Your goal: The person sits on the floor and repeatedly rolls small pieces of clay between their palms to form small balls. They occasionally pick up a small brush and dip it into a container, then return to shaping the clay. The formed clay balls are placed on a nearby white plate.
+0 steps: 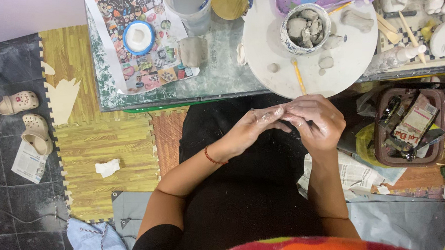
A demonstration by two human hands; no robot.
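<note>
Bright red and orange cloth (327, 249) fills the bottom edge, closest to the lens, with a black apron or skirt (239, 191) spread over the lap beyond it. Above the lap the two hands meet. The left hand (252, 129), a red thread at its wrist, lays its clay-smeared fingers flat against the right hand (317, 121), which curls around something small and dark; I cannot tell what it is, nor how firmly it is held, because the fingers hide it. Both hands hover over the lap, just short of the table edge (183, 96).

Past them sits a round white board (266, 42) carrying a yellow-handled tool (299, 77), small clay lumps (326, 61) and a patterned bowl (306, 22) full of grey clay pieces. Left of it lie a printed sheet (135, 71) and a blue-rimmed dish (139, 37); a brown basket (407, 125) stands to the right.

My worry is that anything pinched here would drop onto the dark lap if the slick, clay-coated fingers slip, and the yellow tool, pointing off the board's near rim, could be knocked down by a rising wrist.
</note>
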